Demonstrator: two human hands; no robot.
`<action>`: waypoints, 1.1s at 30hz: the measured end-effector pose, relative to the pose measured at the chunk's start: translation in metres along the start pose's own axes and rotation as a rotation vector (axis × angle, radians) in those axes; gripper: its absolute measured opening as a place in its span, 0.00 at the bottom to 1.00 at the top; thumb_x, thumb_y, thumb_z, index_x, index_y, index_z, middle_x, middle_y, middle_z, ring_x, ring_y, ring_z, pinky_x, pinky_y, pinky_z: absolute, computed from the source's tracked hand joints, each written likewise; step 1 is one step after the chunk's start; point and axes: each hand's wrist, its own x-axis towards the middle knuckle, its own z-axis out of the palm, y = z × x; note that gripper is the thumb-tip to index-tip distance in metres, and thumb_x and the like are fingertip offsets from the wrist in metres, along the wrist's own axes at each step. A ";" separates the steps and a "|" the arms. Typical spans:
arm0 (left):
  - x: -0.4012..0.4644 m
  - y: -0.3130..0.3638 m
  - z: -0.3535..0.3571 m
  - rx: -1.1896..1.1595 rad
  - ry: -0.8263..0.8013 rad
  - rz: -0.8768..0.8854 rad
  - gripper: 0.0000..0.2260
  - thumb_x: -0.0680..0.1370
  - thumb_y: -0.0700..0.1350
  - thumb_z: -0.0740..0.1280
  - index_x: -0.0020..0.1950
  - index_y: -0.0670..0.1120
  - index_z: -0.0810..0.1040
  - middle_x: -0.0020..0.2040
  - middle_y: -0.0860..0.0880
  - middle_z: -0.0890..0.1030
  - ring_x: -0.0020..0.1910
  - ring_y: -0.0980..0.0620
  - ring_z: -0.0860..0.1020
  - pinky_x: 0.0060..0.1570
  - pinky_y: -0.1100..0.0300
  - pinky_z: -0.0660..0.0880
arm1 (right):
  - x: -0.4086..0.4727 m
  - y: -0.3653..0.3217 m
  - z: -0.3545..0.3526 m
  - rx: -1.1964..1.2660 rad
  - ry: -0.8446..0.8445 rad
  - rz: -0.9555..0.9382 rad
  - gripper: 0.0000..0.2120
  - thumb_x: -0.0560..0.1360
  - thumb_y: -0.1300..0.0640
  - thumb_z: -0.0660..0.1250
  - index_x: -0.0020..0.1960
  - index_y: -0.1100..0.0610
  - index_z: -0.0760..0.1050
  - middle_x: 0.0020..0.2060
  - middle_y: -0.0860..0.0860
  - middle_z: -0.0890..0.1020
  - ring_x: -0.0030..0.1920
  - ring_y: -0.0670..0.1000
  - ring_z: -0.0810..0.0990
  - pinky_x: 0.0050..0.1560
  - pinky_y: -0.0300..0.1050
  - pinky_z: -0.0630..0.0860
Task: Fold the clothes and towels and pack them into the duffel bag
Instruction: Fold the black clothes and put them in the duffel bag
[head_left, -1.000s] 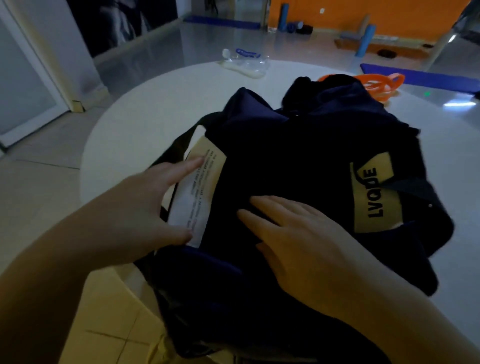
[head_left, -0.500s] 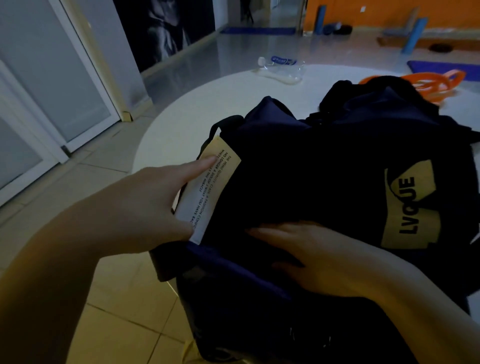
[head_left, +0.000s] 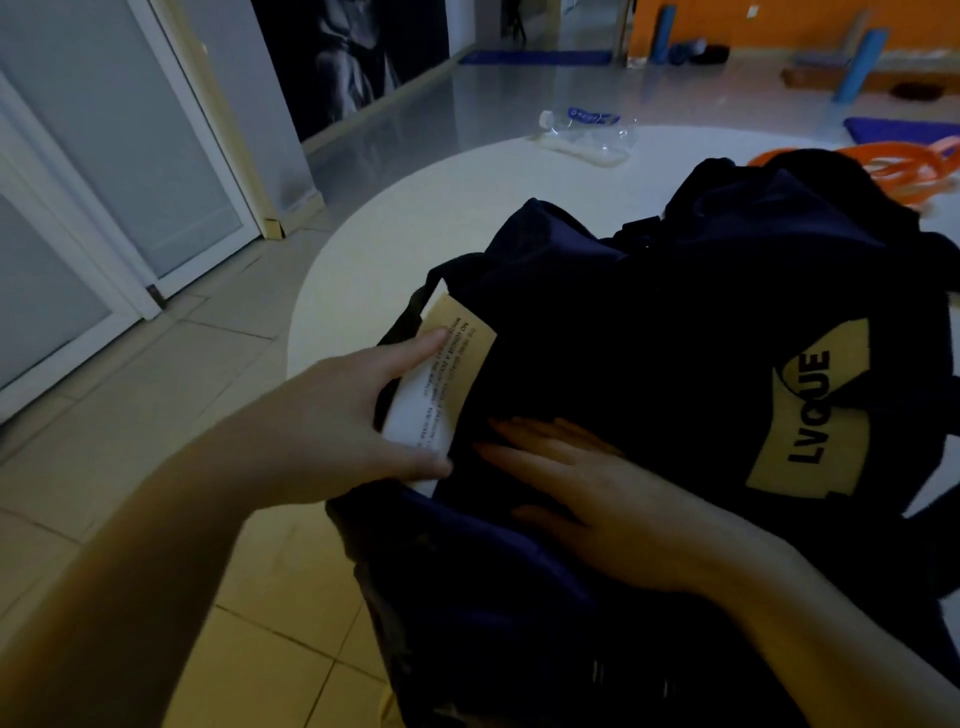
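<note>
A left hand (head_left: 332, 415) is pressing flat on the bag's (head_left: 675, 332) label (head_left: 457, 364) while the right hand (head_left: 587, 499), fingers straight, is pushing into the dark fabric, grasping nothing.

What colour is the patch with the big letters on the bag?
Tan-yellow patch with black letters, seen from the head camera.
</note>
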 end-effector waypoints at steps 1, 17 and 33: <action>0.004 -0.002 0.004 -0.016 0.044 0.019 0.44 0.69 0.55 0.73 0.74 0.69 0.47 0.62 0.63 0.63 0.46 0.63 0.71 0.38 0.70 0.70 | -0.005 0.000 -0.004 0.027 0.004 0.000 0.27 0.82 0.48 0.54 0.75 0.38 0.45 0.73 0.34 0.42 0.71 0.36 0.35 0.69 0.39 0.32; 0.083 -0.019 0.005 0.215 -0.001 0.002 0.40 0.73 0.45 0.73 0.77 0.57 0.53 0.74 0.50 0.60 0.67 0.50 0.66 0.60 0.60 0.67 | -0.013 0.000 -0.005 0.005 -0.082 0.184 0.28 0.82 0.49 0.53 0.76 0.38 0.40 0.76 0.42 0.39 0.76 0.46 0.36 0.71 0.43 0.36; 0.215 0.029 0.029 0.519 0.005 0.452 0.23 0.82 0.59 0.41 0.78 0.58 0.50 0.78 0.58 0.48 0.76 0.59 0.44 0.73 0.43 0.36 | -0.008 0.016 -0.013 0.175 -0.129 0.211 0.27 0.82 0.50 0.53 0.75 0.36 0.43 0.76 0.37 0.43 0.75 0.42 0.40 0.73 0.42 0.40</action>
